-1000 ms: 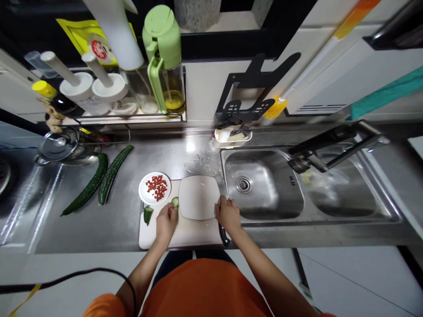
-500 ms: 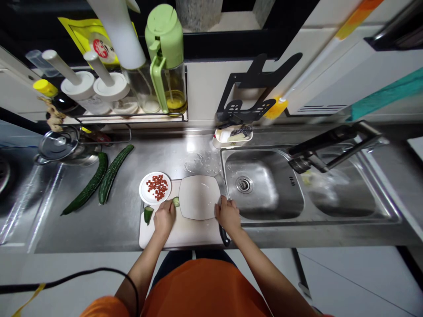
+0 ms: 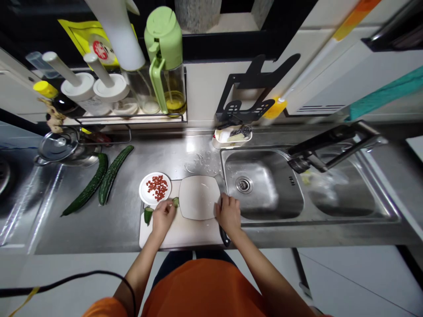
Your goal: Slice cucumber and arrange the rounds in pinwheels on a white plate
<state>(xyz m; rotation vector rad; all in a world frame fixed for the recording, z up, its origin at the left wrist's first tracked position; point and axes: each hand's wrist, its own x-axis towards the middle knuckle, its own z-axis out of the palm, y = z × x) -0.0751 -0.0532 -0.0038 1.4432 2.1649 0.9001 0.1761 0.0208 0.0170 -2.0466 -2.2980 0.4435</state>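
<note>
My left hand (image 3: pixel 164 216) is closed in a pinch on a small cucumber slice (image 3: pixel 176 202), just left of a white square plate (image 3: pixel 200 198). At the plate's right rim is my right hand (image 3: pixel 229 215), the thumb over the rim and the fingers curled beside it. Partly under that hand lies a knife (image 3: pixel 225 237) with a black handle; its blade is partly hidden. The plate rests on a pale cutting board (image 3: pixel 188 233). A cut cucumber end (image 3: pixel 148 215) sits on the board left of my left hand. Beyond it stands a round white plate (image 3: pixel 143 193) with chopped red bits (image 3: pixel 157 187).
Two whole cucumbers (image 3: pixel 112 176) lie on the steel counter (image 3: pixel 82 233) at left, near a lidded pot (image 3: pixel 57 147). A double sink (image 3: pixel 264 193) with a black faucet (image 3: pixel 322 147) is at right. The seasoning rack (image 3: pixel 132 118) and a sponge holder (image 3: pixel 233 141) stand behind.
The fingers of my left hand have shifted slightly and the cucumber slice has tilted a little. My right hand's fingers have straightened slightly at the plate's rim. The plate has stayed in place.
</note>
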